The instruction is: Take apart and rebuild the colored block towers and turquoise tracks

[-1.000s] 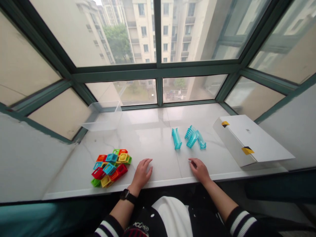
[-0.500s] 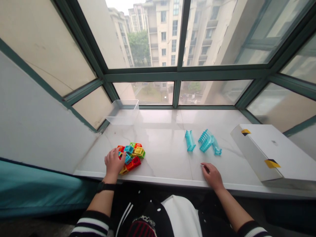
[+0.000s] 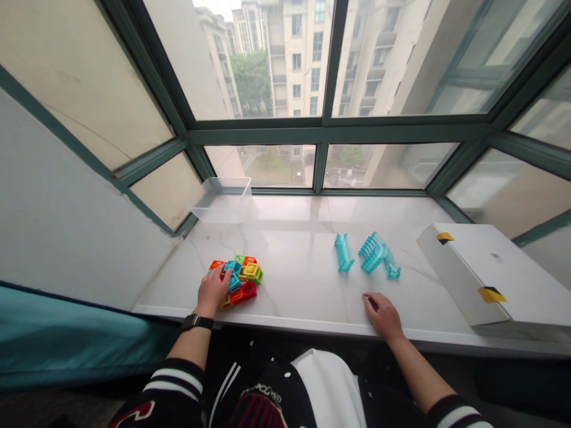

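Observation:
Brightly coloured plastic toy blocks (image 3: pixel 243 292), red, yellow, blue, green and orange with open frames, lie in a cluster at the left front of the sill. My left hand (image 3: pixel 213 291) reaches over the left side of the cluster, thumb and fingers closed about a blue block (image 3: pixel 232 267); the fingertips are partly hidden. My right hand (image 3: pixel 382 316) rests on the sill near its front edge with fingers curled and nothing visible in them. Beyond it lie translucent blue ribbed pieces: a straight one (image 3: pixel 344 252) and curved ones (image 3: pixel 373 252) close together.
A clear plastic bin (image 3: pixel 223 208) stands at the back left by the window frame. On the right lies a large white box (image 3: pixel 495 267) with yellow-and-black tabs. The white marble-patterned sill (image 3: pixel 294 249) ends at a front edge before my body. A teal curtain (image 3: pixel 80 339) hangs at the left.
My left hand has moved slightly right and further over the blocks, and the blue block under its fingers has shifted a little. My right hand and the blue ribbed pieces stay put.

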`<state>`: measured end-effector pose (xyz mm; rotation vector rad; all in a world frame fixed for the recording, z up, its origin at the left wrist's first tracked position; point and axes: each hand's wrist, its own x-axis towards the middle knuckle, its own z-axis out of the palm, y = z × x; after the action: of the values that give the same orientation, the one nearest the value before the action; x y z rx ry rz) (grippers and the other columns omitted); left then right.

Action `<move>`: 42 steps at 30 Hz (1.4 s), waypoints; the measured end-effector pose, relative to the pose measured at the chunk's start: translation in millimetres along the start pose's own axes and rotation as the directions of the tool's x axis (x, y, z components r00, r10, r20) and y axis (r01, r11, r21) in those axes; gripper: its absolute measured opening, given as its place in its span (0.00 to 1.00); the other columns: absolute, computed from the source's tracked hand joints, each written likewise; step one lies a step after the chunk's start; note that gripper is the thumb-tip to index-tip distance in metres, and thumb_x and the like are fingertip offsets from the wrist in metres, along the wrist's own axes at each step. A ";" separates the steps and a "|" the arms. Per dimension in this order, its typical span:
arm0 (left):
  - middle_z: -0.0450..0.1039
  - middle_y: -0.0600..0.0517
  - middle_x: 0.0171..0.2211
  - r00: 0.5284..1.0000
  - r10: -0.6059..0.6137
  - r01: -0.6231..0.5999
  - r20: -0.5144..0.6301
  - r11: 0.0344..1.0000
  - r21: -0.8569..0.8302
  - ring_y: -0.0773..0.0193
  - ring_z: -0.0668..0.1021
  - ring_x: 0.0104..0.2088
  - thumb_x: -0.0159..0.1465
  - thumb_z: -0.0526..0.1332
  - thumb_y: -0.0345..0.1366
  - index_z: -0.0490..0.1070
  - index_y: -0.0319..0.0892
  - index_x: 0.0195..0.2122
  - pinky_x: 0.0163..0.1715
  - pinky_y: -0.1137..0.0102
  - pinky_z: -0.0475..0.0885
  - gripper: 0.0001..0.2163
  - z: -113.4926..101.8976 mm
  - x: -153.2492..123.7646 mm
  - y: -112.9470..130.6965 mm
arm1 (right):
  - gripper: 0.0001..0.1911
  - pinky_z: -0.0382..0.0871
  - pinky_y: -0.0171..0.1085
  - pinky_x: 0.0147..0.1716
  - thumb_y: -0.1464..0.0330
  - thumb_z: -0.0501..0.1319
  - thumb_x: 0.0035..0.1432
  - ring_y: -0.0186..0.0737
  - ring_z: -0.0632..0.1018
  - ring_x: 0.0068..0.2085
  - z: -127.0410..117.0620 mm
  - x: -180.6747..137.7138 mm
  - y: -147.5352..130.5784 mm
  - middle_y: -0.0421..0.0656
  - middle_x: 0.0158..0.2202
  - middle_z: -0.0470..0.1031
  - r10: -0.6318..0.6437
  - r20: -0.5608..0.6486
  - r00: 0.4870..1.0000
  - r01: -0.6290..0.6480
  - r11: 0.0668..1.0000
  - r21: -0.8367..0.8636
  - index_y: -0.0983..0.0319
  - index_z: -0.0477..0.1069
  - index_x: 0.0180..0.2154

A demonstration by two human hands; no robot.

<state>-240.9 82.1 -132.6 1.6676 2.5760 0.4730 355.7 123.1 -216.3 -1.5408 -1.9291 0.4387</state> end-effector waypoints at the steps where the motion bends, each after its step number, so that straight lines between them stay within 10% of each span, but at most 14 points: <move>1: 0.79 0.43 0.54 1.000 -0.004 0.004 -0.003 1.000 0.005 0.50 0.79 0.54 0.75 0.51 0.48 0.73 0.43 0.59 0.58 0.58 0.71 0.21 -0.2 0.5 1.4 | 0.16 0.74 0.50 0.49 0.60 0.55 0.67 0.53 0.81 0.43 0.0 0.1 0.0 0.50 0.41 0.82 -0.001 0.002 1.000 0.001 1.000 0.000 0.58 0.79 0.44; 13: 0.80 0.45 0.54 0.998 0.060 -0.061 -0.017 0.998 -0.019 0.51 0.79 0.54 0.74 0.52 0.46 0.74 0.45 0.60 0.59 0.58 0.70 0.20 4.5 -7.3 19.1 | 0.15 0.74 0.49 0.50 0.60 0.55 0.67 0.52 0.81 0.44 0.7 0.2 0.1 0.49 0.41 0.82 -0.010 -0.001 1.000 0.010 1.000 0.010 0.57 0.79 0.43; 31: 0.78 0.41 0.54 0.942 0.334 -0.330 -0.028 0.912 -0.243 0.45 0.76 0.55 0.74 0.55 0.45 0.74 0.47 0.61 0.59 0.50 0.69 0.19 55.5 -61.9 186.1 | 0.15 0.74 0.50 0.50 0.60 0.55 0.68 0.51 0.81 0.43 -0.5 0.8 -5.5 0.49 0.40 0.82 -0.018 -0.009 1.000 0.018 1.000 -0.003 0.58 0.79 0.42; 42: 0.76 0.39 0.55 0.930 0.366 -0.330 0.044 0.879 -0.345 0.46 0.75 0.56 0.74 0.57 0.48 0.73 0.44 0.59 0.60 0.51 0.68 0.19 62.7 -75.7 216.2 | 0.15 0.74 0.49 0.50 0.62 0.55 0.69 0.50 0.80 0.43 -0.6 0.7 -6.5 0.47 0.40 0.81 -0.022 -0.002 1.000 0.022 0.999 -0.024 0.59 0.79 0.42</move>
<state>-5.3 110.3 -143.6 1.9629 1.9794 0.7612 351.1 122.0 -211.8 -1.5338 -1.9545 0.4055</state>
